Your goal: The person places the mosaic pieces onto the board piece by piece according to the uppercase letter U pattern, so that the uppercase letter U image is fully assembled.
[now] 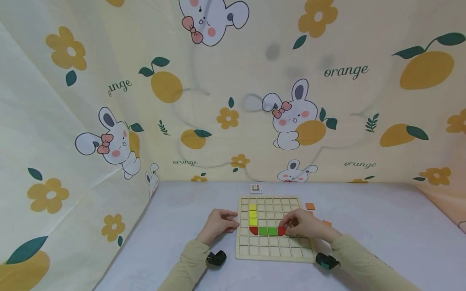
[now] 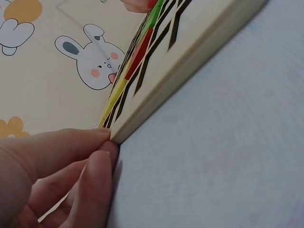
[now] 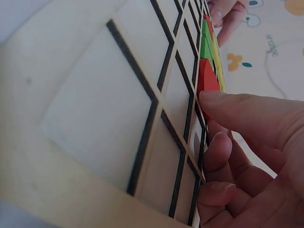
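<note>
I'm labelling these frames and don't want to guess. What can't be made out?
Head view: exact pattern on the small card, too small.
Head view: part of an orange tile, hidden by the right grip.
Right wrist view: one end of the nearest red tile, covered by that grip.
Left wrist view: most of the right grip, cut off by the top edge.

The board (image 1: pixel 274 251) in the lower centre is pale wood, crossed by a dark grid. On its squares, the tiles in the left column (image 1: pixel 253 214) are yellow, the two rounded corner pieces (image 1: pixel 253 230) red, and the pair between them (image 1: pixel 268 231) green. The loose tiles (image 1: pixel 310 206) at the board's upper right are orange. The tabletop (image 1: pixel 164 226) is pale greyish white, the sleeves (image 1: pixel 367 262) plain khaki-beige. The cream backdrop (image 1: pixel 218 72) carries white rabbits, ochre flowers, ochre fruit and dark-green leaves.
</note>
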`<action>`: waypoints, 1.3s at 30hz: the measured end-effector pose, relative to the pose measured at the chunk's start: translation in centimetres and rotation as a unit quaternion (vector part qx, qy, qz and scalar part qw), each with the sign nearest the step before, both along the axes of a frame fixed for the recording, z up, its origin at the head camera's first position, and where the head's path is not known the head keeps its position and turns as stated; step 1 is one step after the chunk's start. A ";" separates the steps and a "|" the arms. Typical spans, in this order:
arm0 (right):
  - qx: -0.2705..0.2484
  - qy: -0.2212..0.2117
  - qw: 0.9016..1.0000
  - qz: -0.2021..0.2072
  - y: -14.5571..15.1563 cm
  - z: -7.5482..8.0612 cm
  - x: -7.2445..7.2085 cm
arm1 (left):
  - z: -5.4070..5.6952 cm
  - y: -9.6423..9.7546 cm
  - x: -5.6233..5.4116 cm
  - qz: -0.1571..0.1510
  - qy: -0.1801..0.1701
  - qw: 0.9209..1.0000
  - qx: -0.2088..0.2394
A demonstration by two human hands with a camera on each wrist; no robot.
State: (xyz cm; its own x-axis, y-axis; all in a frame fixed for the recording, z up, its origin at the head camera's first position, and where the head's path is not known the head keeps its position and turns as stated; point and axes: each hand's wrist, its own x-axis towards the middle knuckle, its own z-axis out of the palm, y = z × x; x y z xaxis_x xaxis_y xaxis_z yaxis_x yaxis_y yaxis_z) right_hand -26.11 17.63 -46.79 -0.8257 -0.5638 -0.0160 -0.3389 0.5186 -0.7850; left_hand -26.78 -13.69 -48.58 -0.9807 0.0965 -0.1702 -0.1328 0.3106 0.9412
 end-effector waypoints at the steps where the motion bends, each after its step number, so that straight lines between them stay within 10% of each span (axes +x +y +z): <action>1: -0.003 0.001 1.000 0.003 0.0 0.1 0.0 | 0.0 0.0 0.0 0.000 0.000 1.000 0.000; 39: -0.014 0.018 1.000 0.012 -0.2 0.3 0.5 | -0.5 -0.1 -0.2 -0.006 0.006 1.000 0.006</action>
